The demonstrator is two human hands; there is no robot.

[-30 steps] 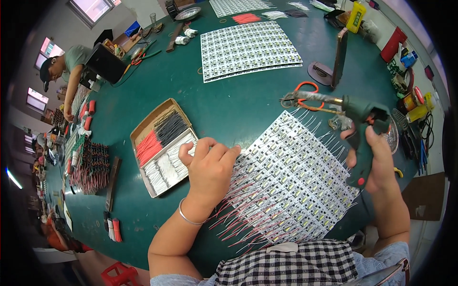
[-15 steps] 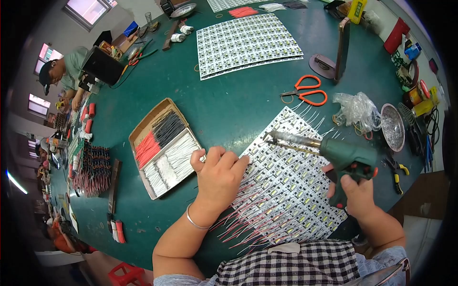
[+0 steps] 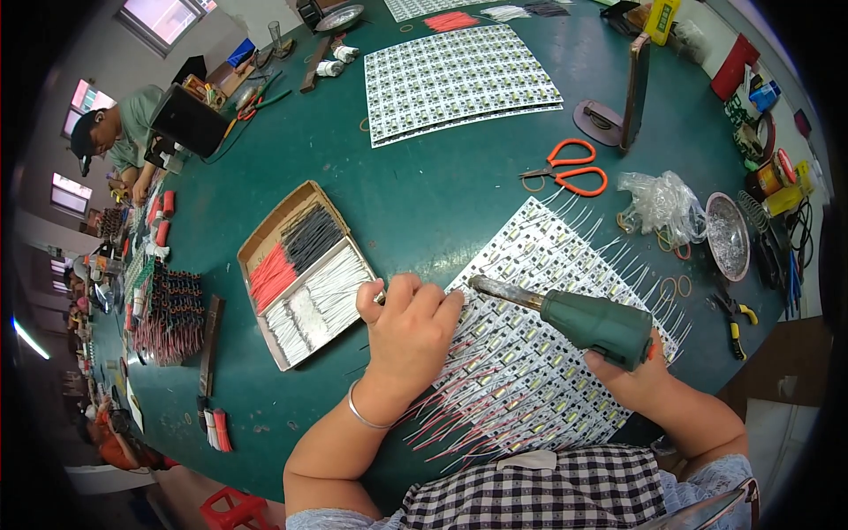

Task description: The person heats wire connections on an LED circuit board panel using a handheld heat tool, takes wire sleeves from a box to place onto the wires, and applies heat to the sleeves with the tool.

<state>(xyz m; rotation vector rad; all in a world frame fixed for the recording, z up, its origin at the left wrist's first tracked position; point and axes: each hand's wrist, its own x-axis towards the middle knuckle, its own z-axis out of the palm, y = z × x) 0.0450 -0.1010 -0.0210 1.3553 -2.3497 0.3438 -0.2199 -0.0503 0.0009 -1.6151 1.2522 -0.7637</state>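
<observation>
A white circuit board panel (image 3: 521, 238) lies in front of me, covered in rows of small parts. Thin red and white wires (image 3: 442, 397) stick out along its lower left side, and white ones fringe its right side. In my right hand (image 3: 632, 371) is a green soldering gun (image 3: 596, 325), its metal tip over the panel's upper left edge. My left hand (image 3: 411, 327) is closed at that edge, close to the tip; whatever its fingers pinch is hidden. Left of it sits a cardboard box (image 3: 250, 231) holding red, black and white wires.
Orange-handled scissors (image 3: 579, 168), a plastic bag (image 3: 661, 208) and a metal bowl (image 3: 727, 237) lie beyond the panel. A stack of panels (image 3: 459, 84) is farther back. Yellow-handled pliers (image 3: 738, 322) rest at right. Another person (image 3: 124, 137) works at far left.
The soldering gun has tilted over and swung lower left, bringing its tip down toward my left fingers. My right hand has turned with it. My left hand has barely shifted.
</observation>
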